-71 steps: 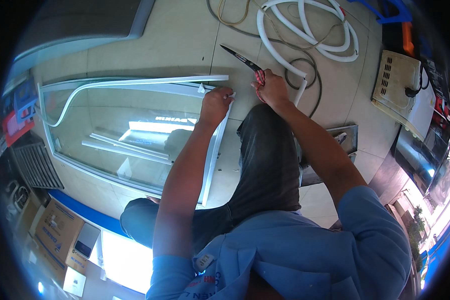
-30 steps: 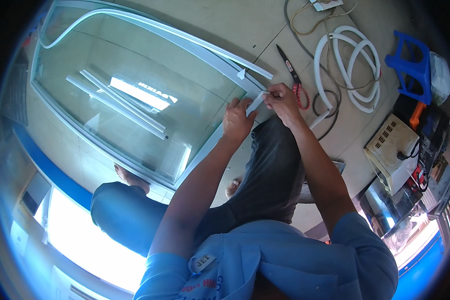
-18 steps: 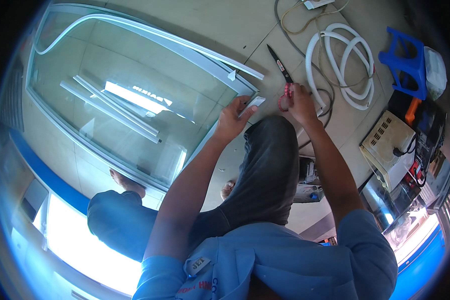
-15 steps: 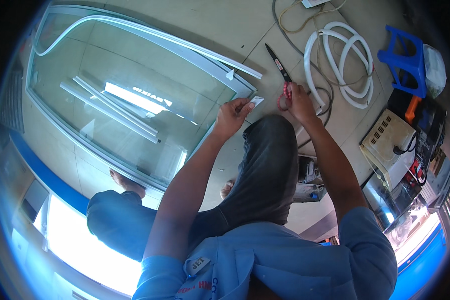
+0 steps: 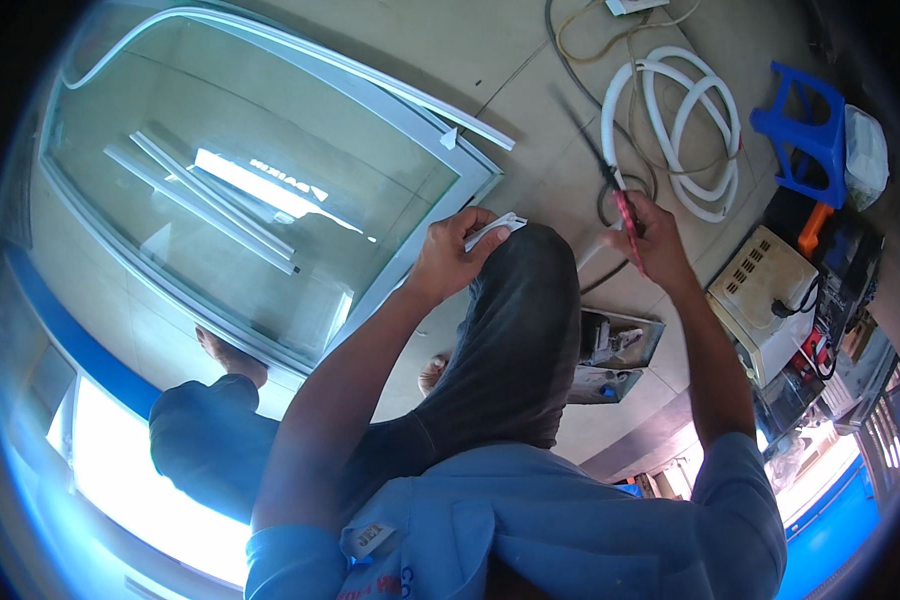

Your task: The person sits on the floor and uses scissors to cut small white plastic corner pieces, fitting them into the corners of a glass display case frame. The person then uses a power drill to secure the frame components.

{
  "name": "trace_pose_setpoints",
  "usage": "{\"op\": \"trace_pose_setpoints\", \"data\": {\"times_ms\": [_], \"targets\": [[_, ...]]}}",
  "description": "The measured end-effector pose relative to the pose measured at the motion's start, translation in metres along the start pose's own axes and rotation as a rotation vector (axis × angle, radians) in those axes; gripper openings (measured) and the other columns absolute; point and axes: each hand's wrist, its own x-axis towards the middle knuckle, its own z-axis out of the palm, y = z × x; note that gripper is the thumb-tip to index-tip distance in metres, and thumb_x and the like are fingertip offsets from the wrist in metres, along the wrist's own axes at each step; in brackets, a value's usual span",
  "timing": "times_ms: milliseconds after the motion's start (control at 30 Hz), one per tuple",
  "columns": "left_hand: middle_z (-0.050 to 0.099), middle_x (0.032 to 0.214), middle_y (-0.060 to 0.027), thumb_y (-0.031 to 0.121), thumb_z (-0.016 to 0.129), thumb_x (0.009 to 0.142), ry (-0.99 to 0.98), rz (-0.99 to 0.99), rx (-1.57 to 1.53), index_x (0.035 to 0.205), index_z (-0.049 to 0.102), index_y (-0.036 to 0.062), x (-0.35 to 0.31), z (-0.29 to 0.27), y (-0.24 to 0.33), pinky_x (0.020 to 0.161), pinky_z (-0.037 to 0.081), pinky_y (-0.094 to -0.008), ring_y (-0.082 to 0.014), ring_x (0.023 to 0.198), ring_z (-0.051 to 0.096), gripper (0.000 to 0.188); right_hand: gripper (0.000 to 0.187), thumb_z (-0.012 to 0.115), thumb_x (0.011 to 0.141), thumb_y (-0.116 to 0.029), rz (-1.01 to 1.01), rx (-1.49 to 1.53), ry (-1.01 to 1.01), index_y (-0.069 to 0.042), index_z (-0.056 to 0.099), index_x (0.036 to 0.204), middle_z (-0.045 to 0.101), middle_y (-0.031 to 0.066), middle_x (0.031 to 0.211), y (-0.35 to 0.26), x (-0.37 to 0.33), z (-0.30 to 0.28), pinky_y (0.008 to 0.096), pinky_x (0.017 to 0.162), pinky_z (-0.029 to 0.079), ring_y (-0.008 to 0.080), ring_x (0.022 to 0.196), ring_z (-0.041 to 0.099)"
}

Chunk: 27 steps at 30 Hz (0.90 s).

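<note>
In left hand (image 5: 448, 254), white strip (image 5: 505, 223); in right hand (image 5: 657, 238), scissors (image 5: 625, 213).

Single head-worn fisheye view, steeply downward

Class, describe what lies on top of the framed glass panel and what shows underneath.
Two short white strips lie on the panel; a long curved strip runs along its far edge. Tiled floor shows through the panel, partly masked by reflections. Floor beneath the opaque frame is hidden.
</note>
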Motion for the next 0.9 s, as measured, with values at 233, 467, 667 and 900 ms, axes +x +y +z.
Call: {"op": "trace_pose_setpoints", "data": {"times_ms": [233,467,667,900], "targets": [[0.069,0.084,-0.0059,0.024,0.072,0.093,-0.061,-0.062,-0.113,0.108,0.072,0.0019,-0.026,0.000,0.019,0.069,0.048,-0.0285,-0.0113,0.072,0.061,0.026,0.075,0.084,0.073,-0.049,-0.189,-0.423,-0.399,0.000,0.053,0.121,0.059,0.0185,0.100,-0.005,-0.050,-0.020,0.0421,0.083,0.049,0.0362,0.093,0.060],[0.071,0.090,-0.0081,0.020,0.075,0.090,-0.044,-0.102,-0.117,0.109,0.073,0.0021,-0.039,0.003,0.028,0.077,0.048,-0.0303,-0.0138,0.082,0.063,0.026,0.067,0.080,0.075,-0.053,-0.162,-0.487,-0.378,-0.003,0.054,0.111,0.058,0.0134,0.096,-0.005,-0.067,-0.006,0.0412,0.078,0.050,0.0327,0.085,0.063],[0.071,0.082,-0.0136,0.018,0.079,0.084,0.055,0.051,-0.116,0.101,0.074,0.0001,-0.045,0.018,0.025,0.064,0.049,-0.0323,-0.0198,0.068,0.066,0.025,0.063,0.075,0.078,-0.056,-0.272,-0.550,-0.320,-0.006,0.055,0.111,0.059,0.0098,0.092,-0.008,-0.081,0.003,0.0394,0.075,0.053,0.0284,0.082,0.066],[0.073,0.093,-0.0103,0.015,0.078,0.085,-0.038,0.004,-0.065,0.105,0.073,0.0020,-0.050,0.020,0.023,0.080,0.049,-0.0315,-0.0182,0.087,0.068,0.024,0.065,0.071,0.081,-0.059,-0.324,-0.653,-0.291,-0.006,0.055,0.114,0.059,0.0086,0.096,-0.010,-0.089,0.007,0.0398,0.076,0.054,0.0264,0.086,0.066]]}}
